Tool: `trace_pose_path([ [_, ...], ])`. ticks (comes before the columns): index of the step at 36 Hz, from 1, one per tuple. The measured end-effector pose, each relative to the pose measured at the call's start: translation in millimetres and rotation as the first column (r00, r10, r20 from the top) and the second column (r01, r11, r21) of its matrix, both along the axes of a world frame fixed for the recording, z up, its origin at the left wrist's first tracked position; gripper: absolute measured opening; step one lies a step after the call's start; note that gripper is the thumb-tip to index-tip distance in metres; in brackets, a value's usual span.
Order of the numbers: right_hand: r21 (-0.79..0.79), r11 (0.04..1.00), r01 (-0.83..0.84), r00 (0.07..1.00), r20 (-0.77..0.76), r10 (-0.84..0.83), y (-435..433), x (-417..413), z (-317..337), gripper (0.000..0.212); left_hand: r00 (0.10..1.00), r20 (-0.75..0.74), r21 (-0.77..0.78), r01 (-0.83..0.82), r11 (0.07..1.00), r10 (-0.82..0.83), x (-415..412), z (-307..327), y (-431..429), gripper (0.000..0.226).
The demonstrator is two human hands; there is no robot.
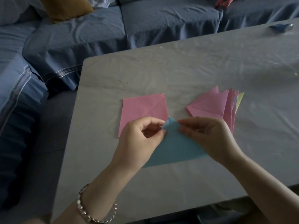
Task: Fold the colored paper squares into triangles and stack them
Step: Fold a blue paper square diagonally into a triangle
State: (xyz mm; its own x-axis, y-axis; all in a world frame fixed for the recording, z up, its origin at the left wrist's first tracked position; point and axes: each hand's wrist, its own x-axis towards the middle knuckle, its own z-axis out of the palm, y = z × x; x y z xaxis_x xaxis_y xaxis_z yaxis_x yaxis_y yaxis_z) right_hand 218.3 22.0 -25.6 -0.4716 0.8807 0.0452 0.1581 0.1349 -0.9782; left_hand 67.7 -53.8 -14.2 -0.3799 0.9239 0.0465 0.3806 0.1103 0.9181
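A bracelet (97,212) circles the left wrist, nearest the camera. Both forearms reach forward over the tabletop (178,70), which is covered by a pale, wrinkled sheet.

The left hand (139,138) has its fingers curled and pinches the left side of the tip of a blue paper (176,149) between thumb and fingertips. The right hand (208,136) pinches the same tip from the right side, also with thumb and curled fingers. The blue paper shows as a triangle, with its point away from the person between the two hands and its long edge toward the person. Whether the long edge lies flat on the tabletop I cannot tell.

Just beyond the left hand lies a pink square (142,107), flat and creased along a diagonal, with its near edge partly hidden by the fingers. To its right, apart from it and just beyond the right hand, sits a stack (212,105) of folded triangles, mostly pink and fanned out, with a yellow-green sheet (240,99) showing at its far right edge.

At the far right corner of the tabletop is a small blue object (279,27), too blurred to identify. Past the tabletop runs a blue sofa (161,25) with a mustard cushion (68,8) at its far left.
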Motion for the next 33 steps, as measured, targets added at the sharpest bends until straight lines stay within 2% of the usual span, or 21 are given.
trace_pose_path([
  [4, 0.04, 0.997, -0.066, 0.994, 0.085, 0.063, 4, 2, 0, 0.033, 0.999, -0.032, -0.043, 0.024, 0.999, -0.025, -2, 2, 5, 0.029],
  [10, 0.128, 0.963, -0.236, 0.941, 0.279, 0.193, 9, 4, 3, 0.023, 0.992, -0.055, -0.126, 0.103, 0.987, -0.111, -4, 1, 10, 0.007],
  [13, 0.157, 0.94, -0.304, 0.901, 0.367, 0.231, 13, 5, 2, 0.02, 0.99, -0.055, -0.166, 0.122, 0.979, -0.133, -3, -2, 10, 0.007],
  [14, 0.192, 0.931, -0.309, 0.893, 0.394, 0.215, 15, 5, 1, 0.018, 0.992, -0.05, -0.163, 0.109, 0.981, -0.119, -3, -4, 10, 0.011],
  [16, 0.408, 0.87, -0.278, 0.897, 0.433, 0.084, 17, 4, -5, 0.013, 0.999, -0.01, -0.154, 0.049, 0.987, -0.051, -3, -12, 13, 0.023],
  [18, 0.603, 0.764, -0.228, 0.902, 0.426, -0.067, 17, 3, -15, 0.018, 0.989, 0.121, -0.163, -0.061, 0.985, 0.081, -5, -24, 18, 0.027],
  [20, 0.664, 0.723, -0.191, 0.91, 0.395, -0.123, 15, 2, -23, 0.025, 0.929, 0.275, -0.217, -0.19, 0.958, 0.246, -8, -40, 25, 0.022],
  [22, 0.668, 0.711, -0.22, 0.913, 0.397, -0.091, 10, 0, -31, 0.027, 0.848, 0.365, -0.296, -0.286, 0.911, 0.384, -9, -57, 31, 0.011],
  [24, 0.636, 0.698, -0.33, 0.875, 0.483, -0.026, 6, -2, -46, 0.03, 0.805, 0.369, -0.344, -0.345, 0.873, 0.464, -11, -75, 34, 0.005],
  [29, 0.437, 0.702, -0.562, 0.656, 0.753, 0.056, -4, 1, -90, 0.038, 0.794, 0.275, -0.408, -0.413, 0.814, 0.542, -15, -104, 36, 0.002],
  [31, 0.37, 0.725, -0.581, 0.612, 0.786, 0.089, -7, 3, -97, 0.038, 0.813, 0.231, -0.399, -0.421, 0.814, 0.534, -16, -107, 35, 0.011],
  [33, 0.355, 0.742, -0.569, 0.611, 0.786, 0.093, -9, 6, -97, 0.038, 0.851, 0.175, -0.364, -0.411, 0.836, 0.495, -17, -109, 34, 0.022],
])
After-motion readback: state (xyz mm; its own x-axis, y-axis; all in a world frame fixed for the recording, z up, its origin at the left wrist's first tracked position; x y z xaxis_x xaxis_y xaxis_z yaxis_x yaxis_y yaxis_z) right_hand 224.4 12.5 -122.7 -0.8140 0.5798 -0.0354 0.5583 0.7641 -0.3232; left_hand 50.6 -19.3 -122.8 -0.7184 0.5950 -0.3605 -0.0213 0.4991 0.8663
